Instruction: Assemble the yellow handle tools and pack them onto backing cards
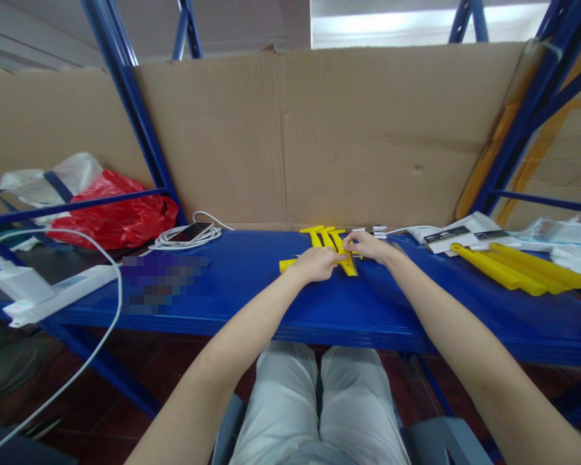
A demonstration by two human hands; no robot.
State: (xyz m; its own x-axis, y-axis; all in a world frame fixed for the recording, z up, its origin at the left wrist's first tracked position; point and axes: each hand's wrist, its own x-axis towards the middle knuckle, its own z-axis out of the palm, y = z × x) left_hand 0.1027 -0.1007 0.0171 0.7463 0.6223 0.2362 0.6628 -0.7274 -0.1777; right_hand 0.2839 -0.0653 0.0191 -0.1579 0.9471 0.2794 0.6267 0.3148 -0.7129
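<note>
Several yellow T-shaped tools that look like scrapers (325,236) lie side by side on the blue tabletop, before the cardboard. My left hand (318,263) is closed on the nearest yellow scraper (349,265), which has a thin metallic edge at its near end. Another yellow piece (286,265) sticks out to the left of that hand. From the right, my right hand (366,246) comes in with its fingertips pinched together at the same scraper's upper part. Whatever sits between those fingertips is too small to make out.
Long yellow curved strips (523,268) and printed packets (458,237) lie at the right. Small black-and-white items (370,230) sit behind my right hand. To the left are a coiled white cable (186,239), a power strip (65,294) and a red plastic bag (119,210). Blue posts (130,97) flank the table.
</note>
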